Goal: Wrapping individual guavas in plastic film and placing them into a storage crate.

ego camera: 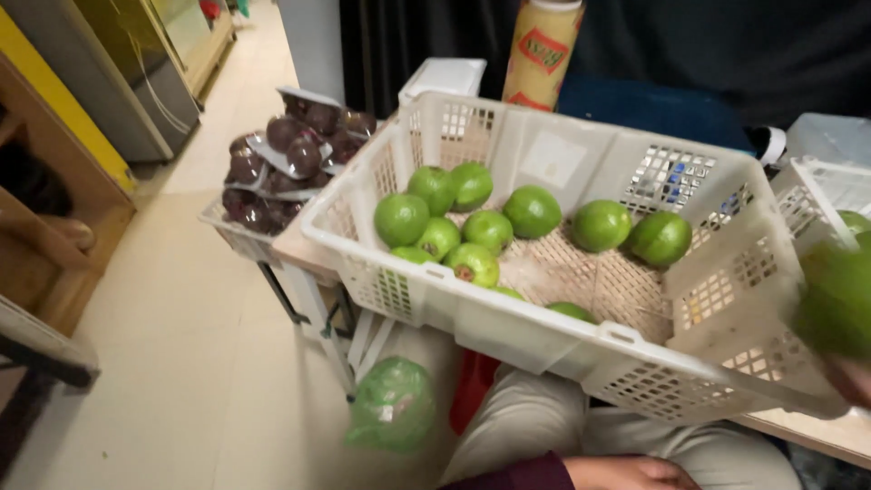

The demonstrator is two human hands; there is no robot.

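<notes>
Green fruit (pixel 836 295) in right hand (pixel 853 377), beside white crate (pixel 508 331).

I see a wooden counter (pixel 812 434) just beyond my left hand (pixel 626 473), which rests on my lap, and under my right hand (pixel 853 377) at the frame's right edge. A white slotted crate (pixel 544 331) sits on it, straight ahead of both hands, overhanging the near edge. Touching the crate's far-left corner, well away from my hands, a smaller tray (pixel 238 238) heaped with wrapped dark purple fruit (pixel 290 159) rests at the counter's end. The pale tiled floor (pixel 172 363) to the left carries a green plastic bag (pixel 392 406).
</notes>
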